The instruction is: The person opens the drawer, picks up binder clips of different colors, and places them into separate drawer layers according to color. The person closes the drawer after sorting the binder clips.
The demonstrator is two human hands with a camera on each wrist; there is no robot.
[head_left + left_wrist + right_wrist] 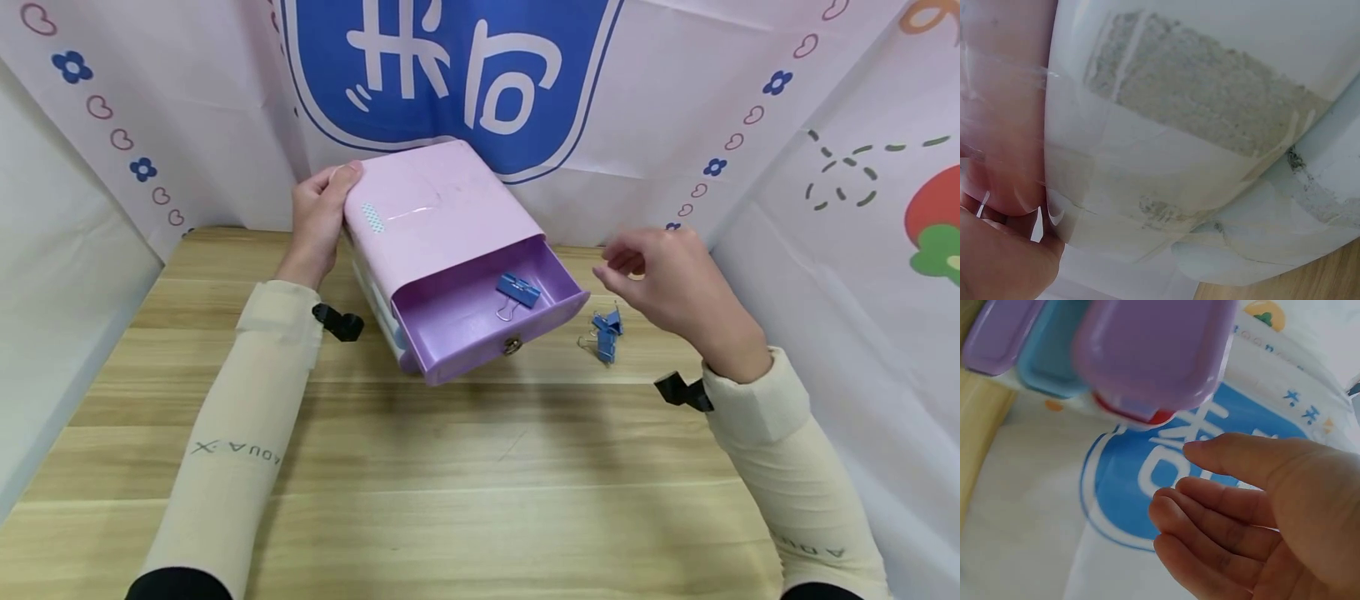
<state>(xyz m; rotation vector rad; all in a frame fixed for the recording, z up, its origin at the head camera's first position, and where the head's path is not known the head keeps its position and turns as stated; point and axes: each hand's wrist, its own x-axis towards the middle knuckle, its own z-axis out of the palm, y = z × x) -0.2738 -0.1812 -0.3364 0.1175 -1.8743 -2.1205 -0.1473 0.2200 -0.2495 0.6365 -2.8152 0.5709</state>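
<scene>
A small plastic drawer box (442, 204) with a pink top stands on the table, its purple top drawer (457, 321) pulled out. One blue binder clip (518, 290) lies inside that drawer. My left hand (315, 221) grips the box's back left corner, thumb on top; in the left wrist view that hand (1010, 250) is at the edge of the white side wall (1210, 87). Several blue binder clips (607, 333) lie bunched on the table to the right of the box. Above them my right hand (667, 283) hovers with loosely bent fingers, holding nothing.
The wooden table (450, 500) ends at a printed white cloth (615, 158) behind the box and at white side panels. A purple drawer (1004, 331) and a blue drawer (1054, 350), lower in the box, show in the right wrist view.
</scene>
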